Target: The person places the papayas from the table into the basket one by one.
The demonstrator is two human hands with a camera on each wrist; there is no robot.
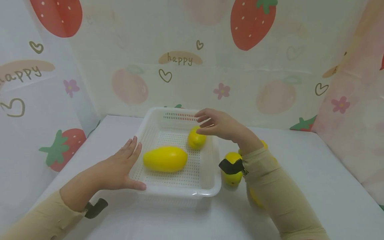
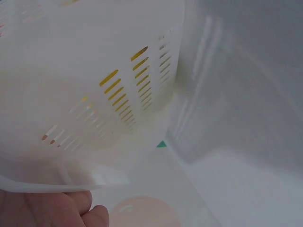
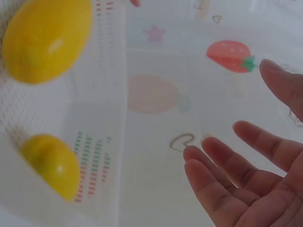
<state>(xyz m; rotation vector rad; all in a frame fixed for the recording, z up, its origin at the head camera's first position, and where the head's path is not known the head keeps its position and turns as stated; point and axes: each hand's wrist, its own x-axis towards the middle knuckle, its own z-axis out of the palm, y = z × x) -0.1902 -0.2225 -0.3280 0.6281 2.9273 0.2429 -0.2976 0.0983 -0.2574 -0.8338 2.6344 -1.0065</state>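
A white perforated plastic basket (image 1: 180, 192) holds a long, smooth yellow fruit (image 1: 165, 159) shaped like a papaya and a smaller yellow lemon (image 1: 196, 142) near its right wall. My left hand (image 1: 115, 170) rests against the basket's left rim, fingers spread and thumb at the front left corner. In the left wrist view, its fingers (image 2: 78, 205) show right at the rim, below the slotted wall. Over the basket's back right side hovers my right hand (image 1: 223, 125), fingers loosely extended and holding nothing. It overlaps the top of the lemon in the head view; the right wrist view shows its palm bare.
Outside the basket on the right, a yellow fruit (image 1: 232, 180) lies on the white table (image 1: 303, 160), partly behind a black wrist strap (image 1: 231, 166). More yellow fruit (image 1: 255, 199) is mostly hidden under the right sleeve. Printed fabric walls (image 1: 183, 90) enclose the table's back and sides.
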